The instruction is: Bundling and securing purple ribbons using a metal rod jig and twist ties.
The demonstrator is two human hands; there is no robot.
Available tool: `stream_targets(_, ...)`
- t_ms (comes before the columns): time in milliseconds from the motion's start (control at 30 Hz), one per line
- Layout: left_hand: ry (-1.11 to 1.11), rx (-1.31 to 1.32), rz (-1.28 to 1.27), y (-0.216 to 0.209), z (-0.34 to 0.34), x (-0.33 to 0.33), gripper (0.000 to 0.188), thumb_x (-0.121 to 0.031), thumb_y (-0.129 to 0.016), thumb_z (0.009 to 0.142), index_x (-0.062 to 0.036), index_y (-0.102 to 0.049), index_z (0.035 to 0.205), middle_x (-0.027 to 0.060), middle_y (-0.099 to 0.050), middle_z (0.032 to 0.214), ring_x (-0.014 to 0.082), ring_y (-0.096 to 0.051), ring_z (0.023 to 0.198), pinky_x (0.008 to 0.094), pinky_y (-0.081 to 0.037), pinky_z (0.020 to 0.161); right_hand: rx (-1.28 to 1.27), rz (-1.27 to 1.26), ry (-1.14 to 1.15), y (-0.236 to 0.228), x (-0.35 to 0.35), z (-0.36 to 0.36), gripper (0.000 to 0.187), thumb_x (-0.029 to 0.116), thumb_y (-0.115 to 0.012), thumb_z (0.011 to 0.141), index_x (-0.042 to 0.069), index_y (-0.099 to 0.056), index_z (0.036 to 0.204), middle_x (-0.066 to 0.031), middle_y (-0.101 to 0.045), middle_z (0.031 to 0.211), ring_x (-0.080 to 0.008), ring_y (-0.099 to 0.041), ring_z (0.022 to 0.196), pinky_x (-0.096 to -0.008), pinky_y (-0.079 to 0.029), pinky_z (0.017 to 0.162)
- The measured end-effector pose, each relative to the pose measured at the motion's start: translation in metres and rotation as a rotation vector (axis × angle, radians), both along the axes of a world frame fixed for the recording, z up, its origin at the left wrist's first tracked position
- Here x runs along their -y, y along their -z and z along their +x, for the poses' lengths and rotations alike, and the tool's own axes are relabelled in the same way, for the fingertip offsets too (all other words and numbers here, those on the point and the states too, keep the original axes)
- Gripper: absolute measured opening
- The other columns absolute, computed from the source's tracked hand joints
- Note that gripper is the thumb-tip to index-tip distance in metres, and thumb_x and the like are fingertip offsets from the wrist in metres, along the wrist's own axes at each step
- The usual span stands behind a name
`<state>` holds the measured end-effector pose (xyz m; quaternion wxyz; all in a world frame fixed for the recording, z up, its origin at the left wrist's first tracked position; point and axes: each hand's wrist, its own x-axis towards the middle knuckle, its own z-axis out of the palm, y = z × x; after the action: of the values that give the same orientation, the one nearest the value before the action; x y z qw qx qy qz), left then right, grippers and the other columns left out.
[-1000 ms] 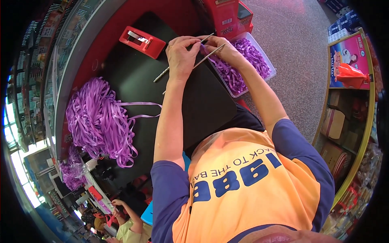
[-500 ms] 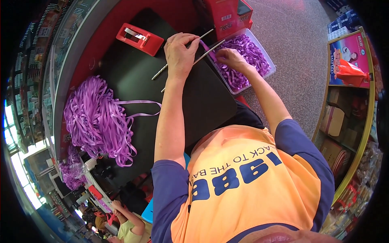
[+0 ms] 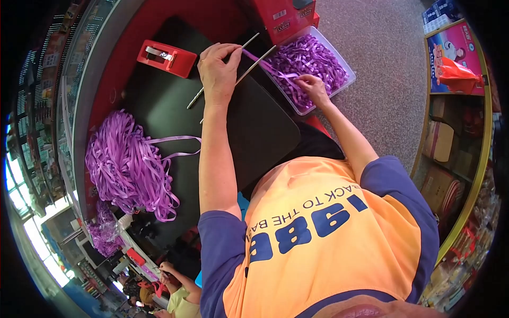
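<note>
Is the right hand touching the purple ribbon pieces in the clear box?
Touching. The head view shows the right hand with its fingers down on the purple ribbon pieces inside the clear box.

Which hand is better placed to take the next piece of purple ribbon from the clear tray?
The right hand. It is already over the clear tray, its fingers on the cut ribbon pieces. The left hand is busy gripping the two metal rods over the black board, away from the tray.

- The single head view looks steeply down from above the person's own shoulders, close over the orange shirt.
- It faces forward past both forearms to the left hand and right hand.
- Fisheye bending curves the black tabletop outward beyond them.
</note>
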<state>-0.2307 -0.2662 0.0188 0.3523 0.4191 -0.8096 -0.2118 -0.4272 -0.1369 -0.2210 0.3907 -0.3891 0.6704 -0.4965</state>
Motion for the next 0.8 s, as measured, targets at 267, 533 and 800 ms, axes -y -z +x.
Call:
stream_targets(267, 0.007, 0.011, -0.004, 0.004, 0.001, 0.000, 0.014, -0.020, -0.067, 0.081, -0.0088, -0.073, 0.087, 0.0029, -0.069, 0.093, 0.0240, -0.056, 0.106, 0.0357, -0.040, 0.095, 1.539, -0.044, 0.268, -0.023, 0.029, -0.020, 0.008, 0.007, -0.062, 0.087, 0.005, -0.058, 0.094, -0.0048, -0.061, 0.075, -0.0092, -0.056, 0.057, -0.0172, -0.043, 0.043)
stream_targets(533, 0.011, 0.016, -0.006, 0.004, 0.003, 0.003, 0.014, -0.021, -0.067, 0.081, -0.0091, -0.073, 0.087, 0.0028, -0.069, 0.094, 0.0247, -0.055, 0.107, 0.0362, -0.039, 0.096, 0.163, 0.103, 0.164, 0.013, 0.000, -0.005, 0.019, 0.018, -0.064, 0.082, 0.002, -0.068, 0.090, -0.0090, -0.067, 0.073, -0.0148, -0.061, 0.060, -0.0270, -0.049, 0.054)
stream_targets(800, 0.013, 0.011, -0.005, 0.005, 0.002, 0.003, 0.015, -0.021, -0.067, 0.081, -0.0093, -0.073, 0.088, 0.0028, -0.070, 0.093, 0.0249, -0.055, 0.107, 0.0361, -0.040, 0.096, -0.005, 0.103, -0.085, 0.028, -0.003, 0.022, 0.017, 0.008, -0.068, 0.078, 0.005, -0.065, 0.095, -0.0038, -0.066, 0.077, -0.0111, -0.061, 0.071, -0.0280, -0.049, 0.065)
